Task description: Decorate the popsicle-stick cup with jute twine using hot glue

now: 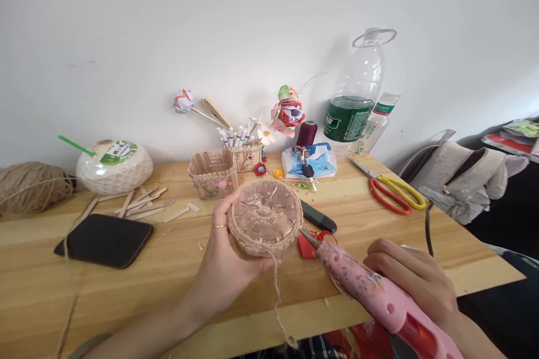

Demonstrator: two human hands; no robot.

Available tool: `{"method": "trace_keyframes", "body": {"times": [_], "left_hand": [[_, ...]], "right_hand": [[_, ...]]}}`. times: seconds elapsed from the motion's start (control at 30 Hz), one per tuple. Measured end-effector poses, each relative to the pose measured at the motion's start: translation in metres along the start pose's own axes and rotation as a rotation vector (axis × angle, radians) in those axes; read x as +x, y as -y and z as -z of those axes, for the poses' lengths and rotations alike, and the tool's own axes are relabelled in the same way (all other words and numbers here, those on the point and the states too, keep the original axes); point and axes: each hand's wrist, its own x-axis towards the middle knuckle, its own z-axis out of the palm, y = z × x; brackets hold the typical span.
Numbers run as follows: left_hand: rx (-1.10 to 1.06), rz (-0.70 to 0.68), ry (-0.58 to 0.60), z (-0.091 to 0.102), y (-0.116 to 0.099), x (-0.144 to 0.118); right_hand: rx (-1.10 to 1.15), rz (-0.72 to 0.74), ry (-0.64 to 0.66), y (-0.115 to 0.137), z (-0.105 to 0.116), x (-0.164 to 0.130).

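My left hand [223, 258] is wrapped round a clear plastic bottle base [263, 216], its ribbed underside facing me. Twine [277, 291] circles the rim of the base, and a loose end hangs down over the table's front edge. In my right hand [415, 272] is a pink hot glue gun [370, 286], gripped from its right side. Its metal nozzle meets or nearly meets the twine at the right of the rim; I cannot tell if they touch. The trigger fingers are partly hidden behind the gun.
Behind the base stand a popsicle-stick basket [213, 174], a tissue pack [309, 162] with keys, and a large bottle [353, 90]. Scissors [391, 188] lie at the right. Leftward are a phone [105, 240], loose wooden sticks [143, 202], a wrapped coconut [115, 168] and a twine ball [36, 185].
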Motion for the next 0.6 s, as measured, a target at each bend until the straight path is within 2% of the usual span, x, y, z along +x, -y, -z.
{"method": "trace_keyframes", "body": {"times": [0.47,0.6], "left_hand": [[-0.044,0.078,0.037,0.004,-0.004,0.0],[-0.058,0.091,0.051,0.009,-0.001,0.0]], "right_hand": [[0.013,0.018,-0.029,-0.005,-0.003,0.003],[-0.056,-0.007,-0.063,-0.015,-0.004,0.002]]}}
